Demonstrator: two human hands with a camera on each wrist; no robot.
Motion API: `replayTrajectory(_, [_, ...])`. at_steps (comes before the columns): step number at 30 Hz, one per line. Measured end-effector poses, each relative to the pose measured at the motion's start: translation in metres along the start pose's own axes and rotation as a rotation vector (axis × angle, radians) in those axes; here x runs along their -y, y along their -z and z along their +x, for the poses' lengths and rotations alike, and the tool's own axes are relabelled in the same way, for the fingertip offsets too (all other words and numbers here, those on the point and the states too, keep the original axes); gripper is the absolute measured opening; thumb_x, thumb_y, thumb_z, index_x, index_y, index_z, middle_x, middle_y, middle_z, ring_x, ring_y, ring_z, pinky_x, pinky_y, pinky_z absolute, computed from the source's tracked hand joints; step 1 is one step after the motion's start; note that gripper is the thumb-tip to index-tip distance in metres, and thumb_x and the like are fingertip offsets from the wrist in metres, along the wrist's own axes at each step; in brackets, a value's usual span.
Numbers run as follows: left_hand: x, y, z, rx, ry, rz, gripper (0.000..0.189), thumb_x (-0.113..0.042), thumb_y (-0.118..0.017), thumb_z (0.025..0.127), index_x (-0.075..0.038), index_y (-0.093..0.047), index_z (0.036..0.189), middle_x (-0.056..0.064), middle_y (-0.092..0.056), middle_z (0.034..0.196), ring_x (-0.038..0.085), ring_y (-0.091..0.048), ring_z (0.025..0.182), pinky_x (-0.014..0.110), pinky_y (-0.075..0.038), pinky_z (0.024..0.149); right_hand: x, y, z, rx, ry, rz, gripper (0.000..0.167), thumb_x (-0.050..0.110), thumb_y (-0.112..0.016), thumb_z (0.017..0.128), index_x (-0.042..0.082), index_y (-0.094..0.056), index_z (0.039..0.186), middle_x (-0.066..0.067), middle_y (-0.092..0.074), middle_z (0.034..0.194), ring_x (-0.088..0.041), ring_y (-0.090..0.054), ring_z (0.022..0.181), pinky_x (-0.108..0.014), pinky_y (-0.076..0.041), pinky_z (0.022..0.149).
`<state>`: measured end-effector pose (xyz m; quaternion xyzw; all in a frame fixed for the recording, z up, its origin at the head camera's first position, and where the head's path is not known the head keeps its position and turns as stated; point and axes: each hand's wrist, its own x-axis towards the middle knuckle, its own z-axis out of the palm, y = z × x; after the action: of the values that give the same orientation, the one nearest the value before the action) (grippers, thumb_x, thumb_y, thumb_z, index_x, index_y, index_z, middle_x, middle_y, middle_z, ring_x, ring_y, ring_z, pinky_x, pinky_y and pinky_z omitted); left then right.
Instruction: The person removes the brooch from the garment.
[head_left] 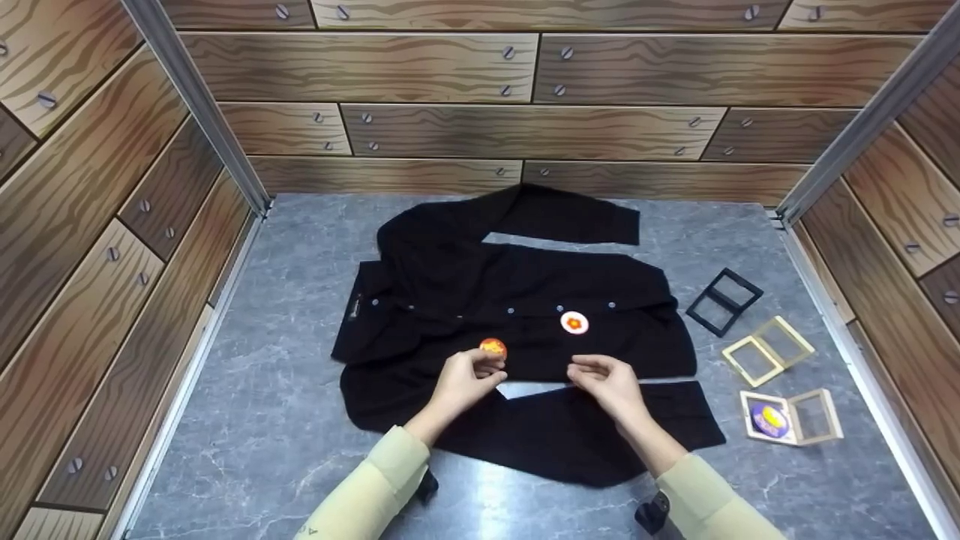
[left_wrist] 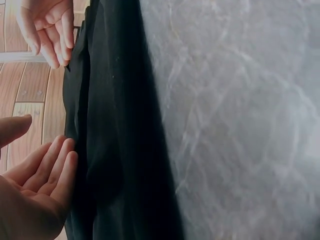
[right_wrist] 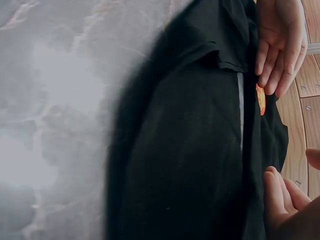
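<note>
Black shirt [head_left: 570, 277] lies spread on the tabletop [head_left: 225, 390], orange badge [head_left: 493, 346] and white badge [head_left: 574, 322] on it; left hand [head_left: 463, 381], thumb and fingers apart, is just beside the orange one; right hand [head_left: 611, 386] likewise parted; best keep the cloth smooth.

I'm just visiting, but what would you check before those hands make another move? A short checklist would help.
1. Black shirt laid out: ok, spread on the table with both sleeves visible.
2. Right hand free: ok, nothing between its thumb and fingers.
3. Orange badge clear of the left hand: not ok, the fingers overlap its lower edge in the head view.
4. Orange badge fastened to the shirt: cannot tell, its back is hidden.
5. White flower badge in full view: ok, nothing covers it.
6. Purple badge out of its case: not ok, it sits in the open pale case.
</note>
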<state>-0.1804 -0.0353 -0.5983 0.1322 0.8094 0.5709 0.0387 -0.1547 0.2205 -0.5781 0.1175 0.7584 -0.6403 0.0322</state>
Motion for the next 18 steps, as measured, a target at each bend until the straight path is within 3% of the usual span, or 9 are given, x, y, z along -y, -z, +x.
replayTrajectory(5, [0.001,0.006,0.003,-0.026,-0.020,-0.003,0.026,0.005,-0.078,0.087,0.014,-0.074,0.110,0.026,-0.080,0.100,0.041,-0.080,0.092,0.035,-0.066,0.081,0.007,-0.004,0.005,0.036,0.008,-0.016,0.035,-0.006,-0.074,0.091,-0.020,-0.067,0.122,-0.019,-0.081,0.101,0.003,-0.072,0.076,-0.020,-0.063,0.075])
replayTrajectory(18, [0.003,0.017,0.008,-0.073,-0.003,0.015,0.027,0.004,-0.079,0.088,0.014,-0.074,0.112,0.025,-0.080,0.100,0.039,-0.080,0.093,0.031,-0.066,0.081,0.012,-0.020,0.012,0.066,0.036,-0.016,0.035,-0.006,-0.076,0.089,-0.019,-0.069,0.120,-0.022,-0.081,0.101,0.003,-0.072,0.076,-0.013,-0.059,0.072])
